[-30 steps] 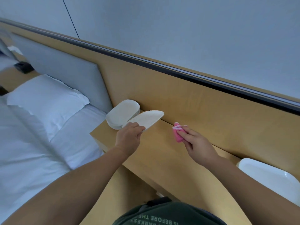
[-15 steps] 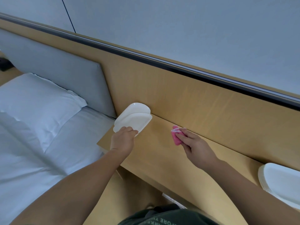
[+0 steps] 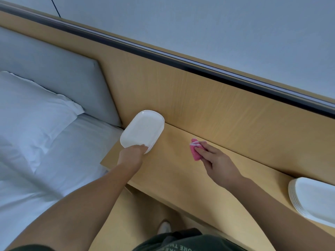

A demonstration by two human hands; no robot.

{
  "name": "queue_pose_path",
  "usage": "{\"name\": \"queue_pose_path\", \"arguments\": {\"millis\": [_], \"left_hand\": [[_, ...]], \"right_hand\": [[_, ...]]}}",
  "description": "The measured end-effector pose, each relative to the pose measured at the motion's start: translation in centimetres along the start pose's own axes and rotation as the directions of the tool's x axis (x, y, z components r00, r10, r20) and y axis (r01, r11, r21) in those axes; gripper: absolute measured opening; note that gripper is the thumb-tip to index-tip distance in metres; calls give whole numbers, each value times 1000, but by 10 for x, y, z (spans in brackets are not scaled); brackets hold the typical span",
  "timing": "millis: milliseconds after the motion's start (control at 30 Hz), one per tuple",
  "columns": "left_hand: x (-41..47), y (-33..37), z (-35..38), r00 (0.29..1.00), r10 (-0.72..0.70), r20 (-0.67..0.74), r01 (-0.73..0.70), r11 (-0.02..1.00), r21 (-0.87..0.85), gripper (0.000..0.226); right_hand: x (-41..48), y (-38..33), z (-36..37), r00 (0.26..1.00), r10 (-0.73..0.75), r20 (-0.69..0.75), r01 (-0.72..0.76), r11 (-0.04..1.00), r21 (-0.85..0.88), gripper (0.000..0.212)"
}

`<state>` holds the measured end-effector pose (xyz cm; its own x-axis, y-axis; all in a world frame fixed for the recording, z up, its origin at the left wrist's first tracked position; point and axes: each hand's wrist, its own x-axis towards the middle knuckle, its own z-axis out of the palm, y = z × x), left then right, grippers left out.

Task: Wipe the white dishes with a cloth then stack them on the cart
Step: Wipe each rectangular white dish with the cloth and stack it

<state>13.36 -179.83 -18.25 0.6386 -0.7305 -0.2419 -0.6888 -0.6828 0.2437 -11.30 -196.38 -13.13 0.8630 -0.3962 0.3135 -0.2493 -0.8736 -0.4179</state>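
The top dish point(image 3: 143, 129) is a plain white, glossy oblong with rounded corners and a shallow raised rim. It lies flat on a stack of like dishes at the left end of a pale wooden shelf point(image 3: 181, 178), close to the wooden wall panel point(image 3: 208, 109) behind it. The left hand point(image 3: 132, 155) reaches to its near rim with the fingers curled over the edge, holding it; the thumb is hidden under the hand. The right hand point(image 3: 216, 161) is well apart from that stack, further along the shelf, and grips a small bunched pink cloth point(image 3: 195, 151) with a paler stripe at its far end, the fingers closed over it so that only its far part shows. A second stack of white dishes point(image 3: 315, 200), its many rims showing in layers, stands at the right edge of the view on the same shelf. Left of the shelf lie a bed with white sheets point(image 3: 45, 169), a white pillow point(image 3: 32, 109) and a grey padded headboard point(image 3: 54, 69).
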Motion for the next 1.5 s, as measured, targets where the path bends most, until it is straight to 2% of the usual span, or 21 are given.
{"name": "queue_pose_path", "arguments": {"millis": [67, 133, 200, 333, 400, 533, 600, 833, 1000, 1133, 1233, 1367, 1500], "left_hand": [[4, -1, -3, 1000, 23, 14, -24, 998, 57, 50], [9, -3, -3, 999, 49, 16, -50, 996, 74, 44], [12, -1, -2, 994, 96, -44, -93, 993, 71, 33], [18, 22, 0, 953, 245, -178, -237, 969, 69, 33], [24, 48, 2, 936, 317, -152, -310, 948, 69, 33], [32, 112, 12, 894, 435, -107, -431, 901, 55, 35], [30, 148, 21, 871, 483, -89, -482, 876, 29, 34], [6, 280, 69, 765, 644, 7, -644, 765, -18, 31], [-22, 360, 101, 732, 676, 88, -674, 737, -47, 33], [-35, 413, 130, 731, 672, 119, -665, 740, -101, 36], [-43, 449, 147, 764, 622, 172, -614, 783, -100, 42], [-48, 477, 166, 808, 559, 187, -555, 828, -79, 30], [-48, 490, 175, 839, 495, 227, -504, 863, -20, 39]], "right_hand": [[2, 4, 2, 1000, 13, 9, -13, 1000, 4, 42], [2, 8, 4, 999, 39, 15, -39, 999, 8, 43], [0, 12, 4, 998, 58, 10, -58, 998, 12, 42], [-11, 28, -2, 995, 102, 10, -102, 993, 62, 42], [-23, 40, -10, 991, 137, 5, -137, 988, 75, 41], [-57, 62, -35, 972, 218, -92, -214, 976, 51, 41], [-81, 77, -52, 961, 250, -118, -247, 968, 39, 34], [-182, 121, -116, 865, 432, -257, -440, 898, 27, 32], [-247, 151, -153, 806, 520, -282, -528, 848, 54, 33], [-288, 173, -172, 786, 529, -321, -539, 840, 66, 26], [-313, 190, -180, 794, 533, -292, -534, 841, 84, 32], [-334, 211, -190, 810, 523, -266, -519, 850, 93, 33], [-342, 224, -198, 824, 509, -248, -505, 859, 86, 34]]}}
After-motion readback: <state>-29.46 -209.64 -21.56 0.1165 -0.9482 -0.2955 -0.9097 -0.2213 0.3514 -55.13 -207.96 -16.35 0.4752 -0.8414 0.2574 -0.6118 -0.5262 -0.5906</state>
